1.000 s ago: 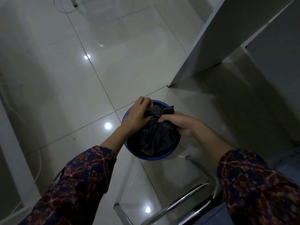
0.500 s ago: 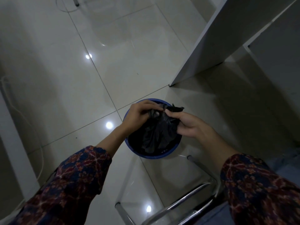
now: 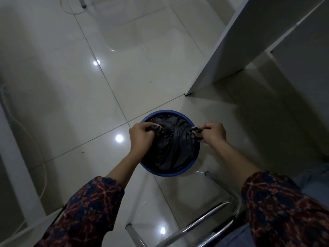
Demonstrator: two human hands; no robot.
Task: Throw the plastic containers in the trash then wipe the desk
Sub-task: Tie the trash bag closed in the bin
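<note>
A round blue trash bin (image 3: pixel 169 172) stands on the tiled floor below me, with a black trash bag (image 3: pixel 171 148) inside it. My left hand (image 3: pixel 141 137) grips one twisted end of the bag at the bin's left rim. My right hand (image 3: pixel 213 133) grips the other twisted end at the right rim. The two ends are stretched apart across the top of the bag. No plastic containers are visible; the bag hides whatever is in the bin.
A white desk side panel (image 3: pixel 224 50) rises at the upper right. Chrome chair legs (image 3: pixel 210 216) cross the floor just below the bin. A white cable (image 3: pixel 41 157) runs along the left by a white furniture edge. Glossy tiles (image 3: pixel 106 68) fill the remainder.
My hands were close together over the bin's far rim, working the bag's top. Now they have pulled apart to left and right, drawing the bag's two ends taut.
</note>
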